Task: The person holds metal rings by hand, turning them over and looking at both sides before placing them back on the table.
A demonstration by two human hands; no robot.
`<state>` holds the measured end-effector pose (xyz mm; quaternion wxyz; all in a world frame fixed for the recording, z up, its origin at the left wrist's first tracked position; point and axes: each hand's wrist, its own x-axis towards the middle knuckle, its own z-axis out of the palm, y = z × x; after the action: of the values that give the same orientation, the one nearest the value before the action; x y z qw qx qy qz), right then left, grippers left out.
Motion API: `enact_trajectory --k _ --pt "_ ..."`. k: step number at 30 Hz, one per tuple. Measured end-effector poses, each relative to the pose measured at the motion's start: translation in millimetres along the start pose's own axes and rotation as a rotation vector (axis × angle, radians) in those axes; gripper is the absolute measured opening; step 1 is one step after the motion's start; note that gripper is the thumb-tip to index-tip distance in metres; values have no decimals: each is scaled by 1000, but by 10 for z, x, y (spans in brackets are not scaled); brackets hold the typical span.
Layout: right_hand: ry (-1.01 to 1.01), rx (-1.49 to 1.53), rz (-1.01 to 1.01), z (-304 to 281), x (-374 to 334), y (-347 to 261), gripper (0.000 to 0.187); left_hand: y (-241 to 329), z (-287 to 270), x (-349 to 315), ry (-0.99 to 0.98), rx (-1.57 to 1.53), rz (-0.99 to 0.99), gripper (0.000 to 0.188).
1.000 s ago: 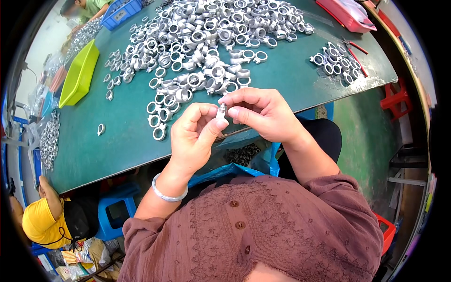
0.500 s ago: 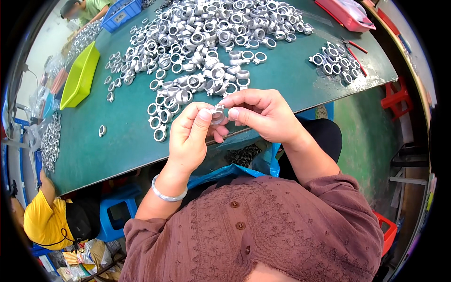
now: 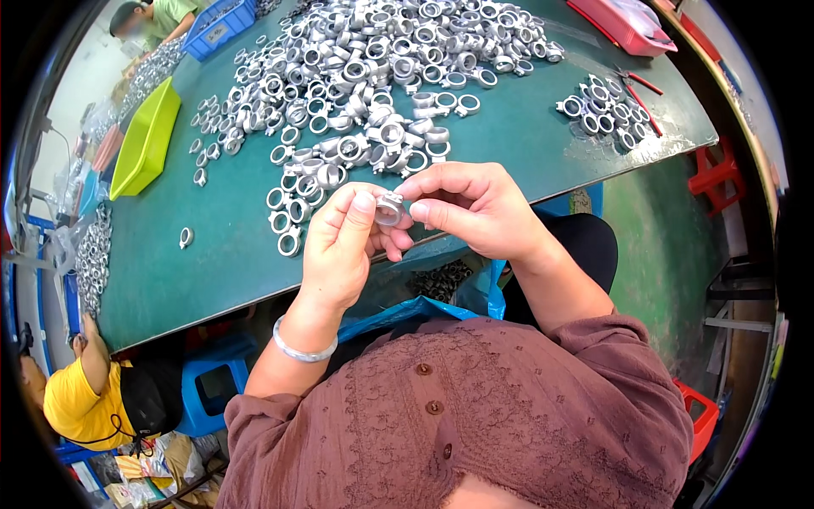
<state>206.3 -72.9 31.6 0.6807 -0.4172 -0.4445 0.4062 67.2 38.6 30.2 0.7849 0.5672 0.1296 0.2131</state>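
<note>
Fingers of the left hand and those of the right hand meet on one small silver metal ring, pinching it between thumb and fingertips from both sides. Both hands are closed on this piece, held in the air just above the near edge of the desk and in front of the person's chest. A silver bangle circles the left wrist, and both forearms come out of brownish-mauve sleeves.

Below the hands, under the desk edge, a blue plastic bag lies open on the lap with dark ring-shaped parts inside it. A blue stool stands on the floor at lower left, near another person in a yellow shirt.

On the green desk top, just beyond the hands, begins a large loose heap of silver rings, spreading toward the far side. One single ring lies apart at the left. A smaller cluster of rings sits well off to the right, with red-handled pliers beside it. A lime-green tray rests at the left edge. Farther off are a red tray at the right corner and a blue crate at the far left, where a person in a green shirt is seated.
</note>
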Motion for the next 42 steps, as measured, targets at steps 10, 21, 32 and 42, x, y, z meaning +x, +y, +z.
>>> enact_trajectory --k 10,21,32,42 --pt "-9 -31 -54 4 -1 -6 16 -24 10 12 -12 -54 13 26" --pt "-5 -122 -27 -41 -8 3 22 -36 64 4 46 67 264 28" --pt "3 -35 10 -38 -15 14 23 -59 85 -27 44 153 380 39" --pt "23 -30 -62 -25 -9 -3 18 -79 95 -26 24 195 405 43"
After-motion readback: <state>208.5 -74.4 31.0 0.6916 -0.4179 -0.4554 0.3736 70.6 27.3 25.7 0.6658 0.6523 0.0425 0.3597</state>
